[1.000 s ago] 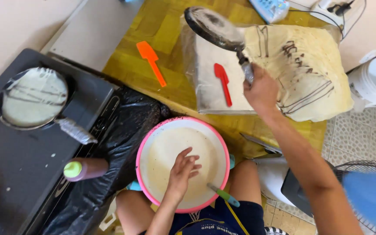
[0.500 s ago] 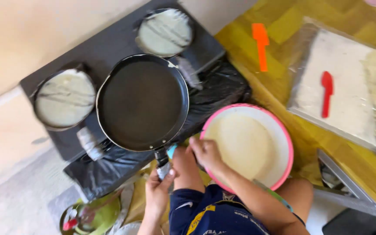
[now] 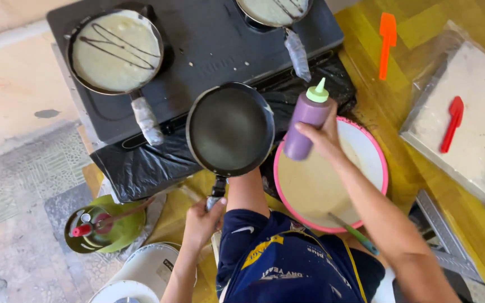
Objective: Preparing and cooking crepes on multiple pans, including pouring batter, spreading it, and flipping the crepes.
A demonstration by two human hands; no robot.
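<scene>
While the left hand (image 3: 202, 220) is wrapped tight round the handle of an empty black pan (image 3: 230, 129), the pan itself floats just off the stove's front edge, its handle running straight down toward six o'clock and its round bowl at twelve o'clock from that fist. At about three o'clock from the pan, just beside its rim, the right hand (image 3: 324, 136) is closed around a purple squeeze bottle (image 3: 305, 124) with a green nozzle. That bottle stands nearly upright, long axis tipped slightly to one o'clock, nozzle up. So the bottle is the nearer thing to the pan's bowl, and the right hand carries it.

Below the bottle lies a pink-rimmed bowl (image 3: 381, 163) of pale batter, a ladle handle (image 3: 353, 232) leaning out at five o'clock. On the black stove (image 3: 209, 47), two other pans already hold batter: one (image 3: 115, 50) at ten o'clock with dark drizzled lines, another (image 3: 274, 10) at twelve o'clock. An orange spatula (image 3: 387, 42) and a red spatula (image 3: 452, 122) rest well apart at two o'clock, over yellow flooring. A green gas cylinder (image 3: 105, 230) sits at eight o'clock.
</scene>
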